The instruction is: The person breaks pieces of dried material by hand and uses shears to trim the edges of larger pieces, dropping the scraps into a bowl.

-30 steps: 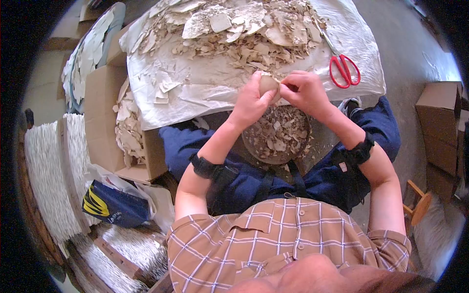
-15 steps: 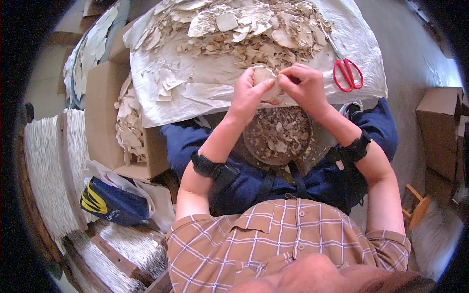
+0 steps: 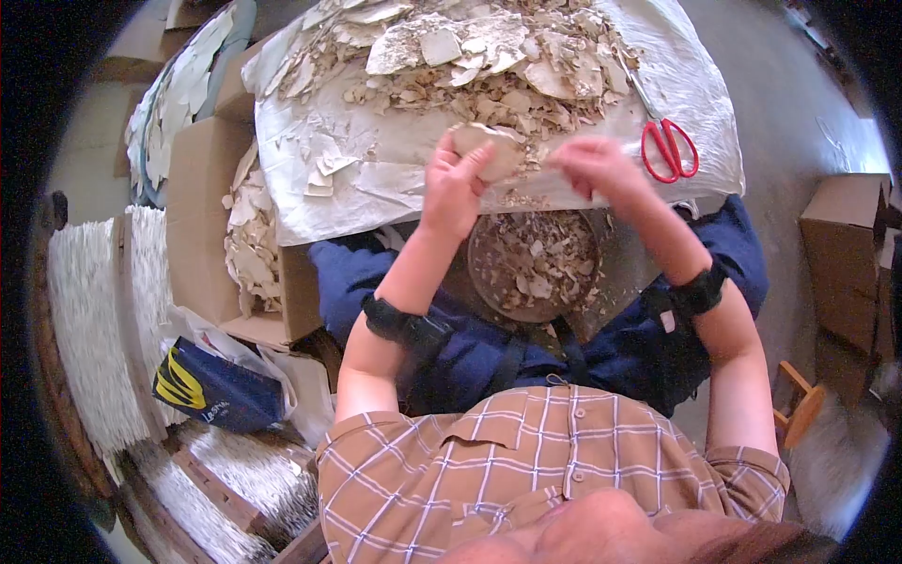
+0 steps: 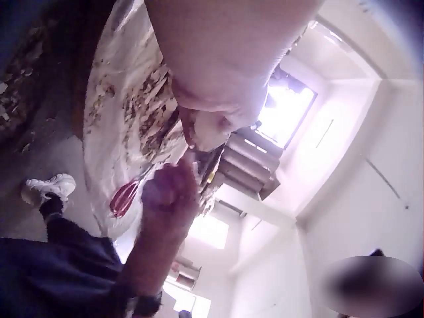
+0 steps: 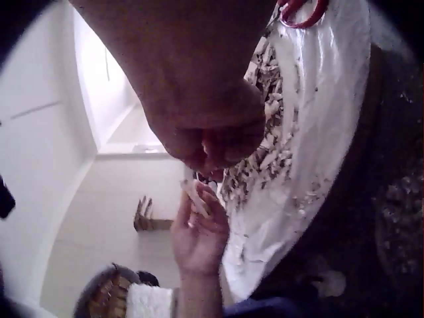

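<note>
The left hand (image 3: 453, 188) pinches a flat, pale, roundish piece (image 3: 490, 153) between thumb and fingers, above the white cloth (image 3: 395, 169). To its right, apart from the piece, the right hand (image 3: 601, 171) hangs over the cloth with bent fingers; blur hides whether anything small is between them. In the right wrist view the left hand (image 5: 201, 242) grips the pale piece (image 5: 196, 199) edge-on. Beyond the hands lies a heap of pale, flaky pieces (image 3: 526, 56). Below them stands a round container (image 3: 534, 265) of small fragments.
Red-handled scissors (image 3: 669, 150) lie on the cloth at the right. A cardboard box (image 3: 202, 226) of pale pieces stands at the left, with a blue bag (image 3: 221, 387) nearer the body. A wooden stool (image 3: 800, 406) is at the lower right.
The two hands have come apart. The left hand has moved left with the pale piece, and the right hand has moved right, away from its edge. Small crumbs now show on the cloth between them.
</note>
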### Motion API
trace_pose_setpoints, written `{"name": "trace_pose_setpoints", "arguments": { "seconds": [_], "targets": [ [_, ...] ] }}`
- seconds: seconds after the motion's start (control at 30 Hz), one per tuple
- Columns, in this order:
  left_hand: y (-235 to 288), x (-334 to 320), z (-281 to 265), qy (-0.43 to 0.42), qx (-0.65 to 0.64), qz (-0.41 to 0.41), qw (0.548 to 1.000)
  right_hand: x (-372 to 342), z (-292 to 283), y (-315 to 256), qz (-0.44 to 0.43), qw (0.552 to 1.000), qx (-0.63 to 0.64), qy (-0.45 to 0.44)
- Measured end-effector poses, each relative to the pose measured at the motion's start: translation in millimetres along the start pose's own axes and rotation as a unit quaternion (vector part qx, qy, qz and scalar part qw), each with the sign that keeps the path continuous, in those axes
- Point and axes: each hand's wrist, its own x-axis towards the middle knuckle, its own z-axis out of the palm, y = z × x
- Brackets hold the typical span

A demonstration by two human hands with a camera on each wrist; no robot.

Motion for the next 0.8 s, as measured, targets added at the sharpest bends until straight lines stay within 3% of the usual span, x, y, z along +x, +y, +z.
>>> {"name": "trace_pose_setpoints", "arguments": {
  "seconds": [0.03,0.07,0.13,0.17,0.2,0.27,0.33,0.4,0.53,0.57,0.6,0.63,0.7,0.8],
  "targets": [
    [6,2,-4,0.024,-0.027,0.006,0.999,0,8,9,0.037,0.986,-0.154,-0.049],
    [11,3,-8,0.047,-0.053,0.01,0.997,-1,11,17,0.037,0.987,-0.15,-0.05],
    [12,2,-8,0.04,-0.063,0.004,0.997,-5,12,33,-0.111,0.942,-0.311,-0.065],
    [8,0,-8,0.037,-0.04,-0.005,0.998,-4,11,41,-0.077,0.974,-0.207,-0.056],
    [5,-1,-6,0.034,-0.017,-0.013,0.999,-7,12,35,-0.075,0.974,-0.209,-0.056],
    [-3,-3,1,0.024,-0.01,-0.016,1.0,-12,11,18,-0.112,0.994,-0.002,-0.011],
    [-10,-3,5,0.011,-0.001,-0.019,1.0,-12,12,12,-0.115,0.993,-0.025,0.005],
    [-17,-3,8,-0.009,0.063,-0.019,0.998,-11,12,13,-0.128,0.981,-0.145,0.025],
    [-17,-3,15,-0.007,0.067,-0.021,0.998,-8,8,12,-0.152,0.966,-0.207,0.033],
    [-19,-2,14,-0.006,0.067,-0.021,0.997,-4,8,17,-0.27,0.909,-0.302,0.093],
    [-21,-2,13,-0.004,0.143,0.004,0.99,-3,9,17,-0.381,0.826,-0.388,0.149],
    [-24,-1,12,-0.002,0.217,0.029,0.976,-5,11,17,-0.381,0.826,-0.388,0.15],
    [-32,-2,15,0.016,0.226,0.027,0.974,-9,17,17,-0.362,0.748,-0.525,0.183],
    [-36,-1,24,0.046,0.211,0.05,0.975,-8,19,13,-0.368,0.722,-0.551,0.199]
  ]
}}
